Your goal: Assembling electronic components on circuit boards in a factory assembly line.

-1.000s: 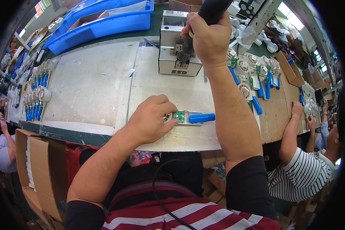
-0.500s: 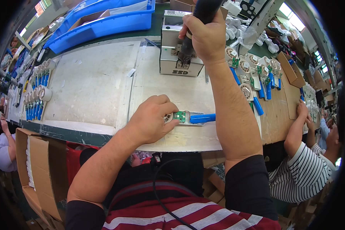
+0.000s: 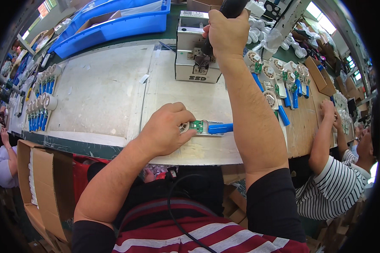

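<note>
My left hand (image 3: 166, 128) grips the round end of a small handheld fan body (image 3: 184, 127), thumb and fingers on either side of it. A green circuit board (image 3: 196, 125) sits beside the fingertips, and a blue cylindrical battery (image 3: 220, 128) lies toward the right end of the same pale casing. My right hand (image 3: 229, 31) is wrapped round a black electric screwdriver (image 3: 234, 6). Its lower end is over the front of a silver box-shaped screw feeder (image 3: 196, 72). The hand partly hides the tool, and the bit's tip cannot be made out.
Several fan units with blue batteries stand at the far left (image 3: 42, 105); more lie at the right (image 3: 278, 80). A blue bin (image 3: 114, 29) is at the back left. Below the table's left edge stands a cardboard box (image 3: 50, 181). A person in a striped shirt (image 3: 333, 187) works at the right.
My right hand and the screwdriver have shifted slightly up, showing more of the feeder's front. My left hand stays on the fan body. At the right, the co-worker's hands have moved up a little.
</note>
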Demonstrator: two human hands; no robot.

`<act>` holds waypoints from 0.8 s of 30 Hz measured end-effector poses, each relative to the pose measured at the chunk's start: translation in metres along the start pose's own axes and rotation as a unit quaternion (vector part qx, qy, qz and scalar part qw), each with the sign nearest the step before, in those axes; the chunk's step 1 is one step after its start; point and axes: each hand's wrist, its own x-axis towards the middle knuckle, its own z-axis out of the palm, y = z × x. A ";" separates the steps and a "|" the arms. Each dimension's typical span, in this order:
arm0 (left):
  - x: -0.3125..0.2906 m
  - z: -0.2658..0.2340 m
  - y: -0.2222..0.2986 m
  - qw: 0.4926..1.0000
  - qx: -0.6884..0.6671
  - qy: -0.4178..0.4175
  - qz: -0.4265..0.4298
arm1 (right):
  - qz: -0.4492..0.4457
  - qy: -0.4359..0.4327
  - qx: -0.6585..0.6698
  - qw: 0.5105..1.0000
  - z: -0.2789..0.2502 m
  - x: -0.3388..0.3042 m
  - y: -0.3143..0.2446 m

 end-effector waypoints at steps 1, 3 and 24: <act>0.000 0.000 0.000 1.000 -0.001 0.000 -0.002 | -0.003 -0.007 -0.008 1.000 0.001 0.001 0.001; 0.002 0.000 0.003 1.000 -0.001 -0.005 -0.003 | -0.006 -0.011 -0.019 1.000 -0.001 0.007 0.008; 0.001 0.000 0.003 1.000 0.000 -0.006 -0.014 | -0.001 -0.027 0.069 0.997 -0.010 -0.042 -0.049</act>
